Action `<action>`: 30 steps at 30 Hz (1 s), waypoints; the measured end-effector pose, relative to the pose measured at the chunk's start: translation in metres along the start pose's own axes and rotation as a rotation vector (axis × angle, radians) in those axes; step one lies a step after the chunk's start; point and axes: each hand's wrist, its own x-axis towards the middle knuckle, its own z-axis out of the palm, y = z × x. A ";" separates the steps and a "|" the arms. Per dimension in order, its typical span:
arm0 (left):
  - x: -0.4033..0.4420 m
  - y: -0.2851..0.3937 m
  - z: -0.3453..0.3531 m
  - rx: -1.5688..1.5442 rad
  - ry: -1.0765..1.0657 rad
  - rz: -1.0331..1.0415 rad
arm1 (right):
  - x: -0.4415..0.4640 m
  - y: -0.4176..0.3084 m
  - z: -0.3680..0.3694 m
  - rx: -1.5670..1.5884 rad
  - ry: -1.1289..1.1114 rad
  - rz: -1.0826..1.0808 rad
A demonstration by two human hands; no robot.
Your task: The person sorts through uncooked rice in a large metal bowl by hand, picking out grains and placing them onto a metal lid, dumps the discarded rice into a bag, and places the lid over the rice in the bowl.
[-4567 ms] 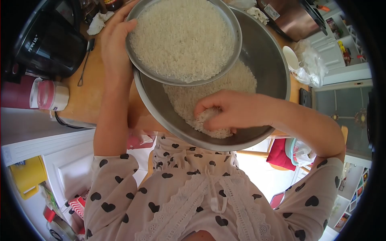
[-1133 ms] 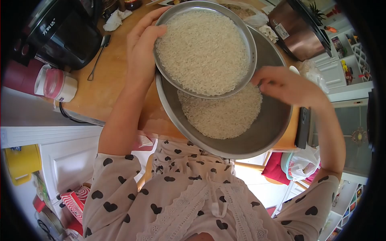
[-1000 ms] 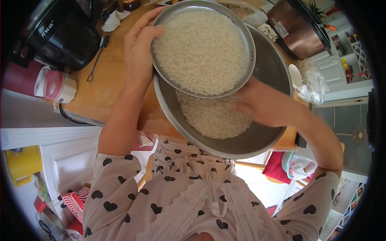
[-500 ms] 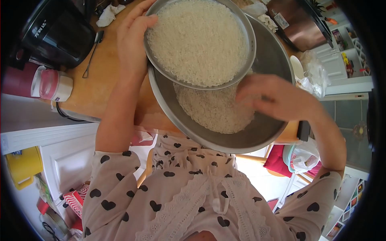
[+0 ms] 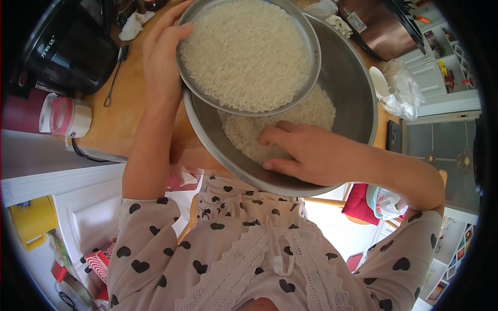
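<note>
My left hand (image 5: 162,59) is closed on the left rim of a round, shallow metal dish (image 5: 316,59), its thumb over the edge. White rice (image 5: 246,54) fills this dish, which is held above the far left part of a large metal bowl (image 5: 353,88). More rice (image 5: 241,136) lies in the bottom of the bowl, partly hidden by the dish. Inside the bowl my right hand (image 5: 316,153) is open, thumb and fingers apart, with the fingertips touching the rice.
The bowl stands on a wooden counter (image 5: 132,111). To the left are a black appliance (image 5: 67,52), a thin long-handled utensil (image 5: 115,78) and a pink-and-white jar (image 5: 72,116). On the right are a copper-coloured appliance (image 5: 381,26), a white cup (image 5: 378,82), plastic bags (image 5: 407,93) and a dark phone-like object (image 5: 393,136).
My right hand has moved left and nearer to me through the bowl, its fingers now in the rice. The dish in my left hand appears slightly further left in view, as does the bowl.
</note>
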 end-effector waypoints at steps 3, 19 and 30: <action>-0.001 0.002 0.002 -0.004 0.008 -0.004 | 0.008 -0.004 -0.013 0.337 -0.190 0.144; -0.005 0.011 0.008 -0.167 0.004 -0.018 | 0.000 -0.005 -0.089 0.912 -0.123 0.160; -0.006 0.012 0.008 -0.204 0.003 -0.047 | 0.012 -0.018 -0.134 0.944 0.243 -0.116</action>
